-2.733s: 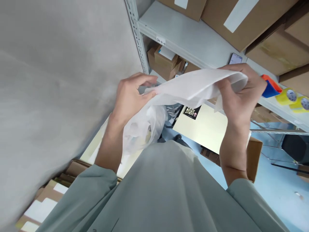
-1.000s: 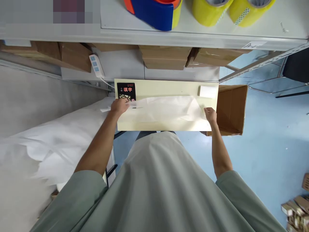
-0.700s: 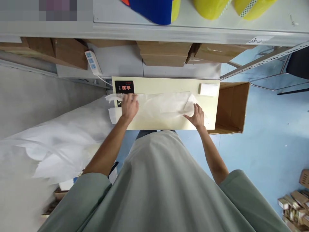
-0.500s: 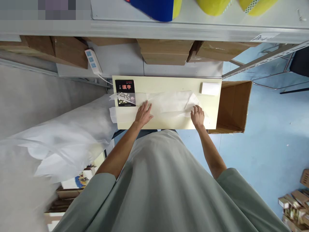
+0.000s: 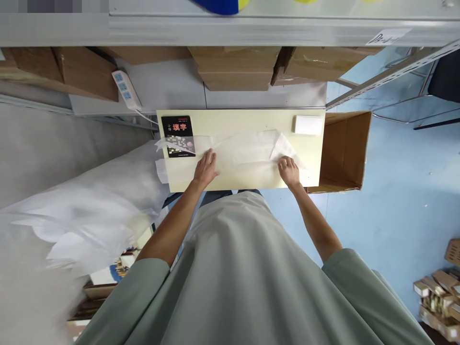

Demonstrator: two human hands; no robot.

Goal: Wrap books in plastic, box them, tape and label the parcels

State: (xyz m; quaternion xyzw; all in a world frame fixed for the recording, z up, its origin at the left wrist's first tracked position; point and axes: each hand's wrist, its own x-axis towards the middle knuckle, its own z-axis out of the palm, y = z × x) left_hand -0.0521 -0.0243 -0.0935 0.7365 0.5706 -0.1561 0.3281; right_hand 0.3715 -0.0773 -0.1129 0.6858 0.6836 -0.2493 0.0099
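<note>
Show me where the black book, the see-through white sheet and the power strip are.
Black book (image 5: 177, 126): head view, upper half of its cover.
White sheet (image 5: 249, 147): head view, middle of its stretch across the table.
Power strip (image 5: 127, 90): head view, middle of its socket face.

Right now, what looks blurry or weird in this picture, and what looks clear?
Head view: big square blocks hide the top-left corner; head view, left side: the white sheeting and wall look soft; head view, middle: the thin sheet has faint edges, but the red letters on the black booklet and the left hand look clear.
</note>
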